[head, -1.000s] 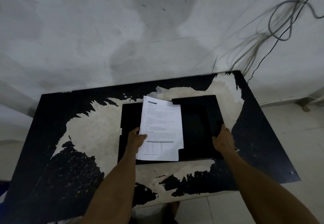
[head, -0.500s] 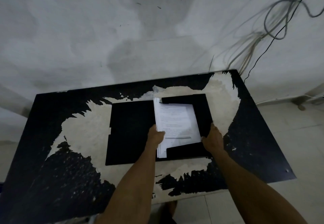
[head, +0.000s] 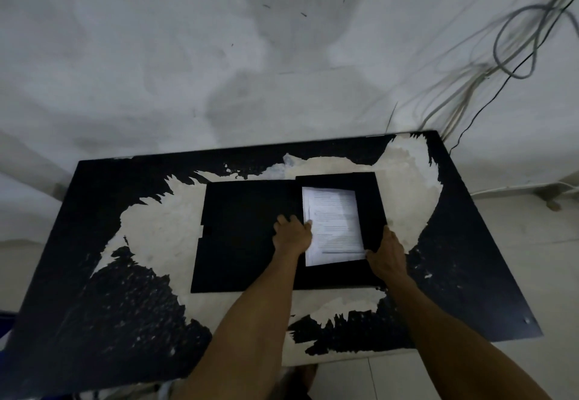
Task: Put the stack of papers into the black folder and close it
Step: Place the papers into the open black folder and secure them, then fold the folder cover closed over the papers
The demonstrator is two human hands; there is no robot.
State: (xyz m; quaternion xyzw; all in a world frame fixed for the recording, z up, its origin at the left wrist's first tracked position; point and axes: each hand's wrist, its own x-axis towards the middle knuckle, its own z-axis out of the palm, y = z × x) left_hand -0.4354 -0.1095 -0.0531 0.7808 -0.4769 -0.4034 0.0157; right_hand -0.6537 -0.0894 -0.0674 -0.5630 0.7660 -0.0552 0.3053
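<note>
On folder (head: 244,236), hands (head: 293,235) pressing papers (head: 335,224)

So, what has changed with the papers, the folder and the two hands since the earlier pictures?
The stack of papers moved right, from the middle of the open black folder onto its right half, between the flaps. The left hand went with it, gripping its left edge. The right hand shifted inward to the right flap, near the papers' lower corner. The folder stayed open and flat on the table.

One head-worn wide-angle view looks forward and down over the table (head: 94,243) toward the wall (head: 156,55).
</note>
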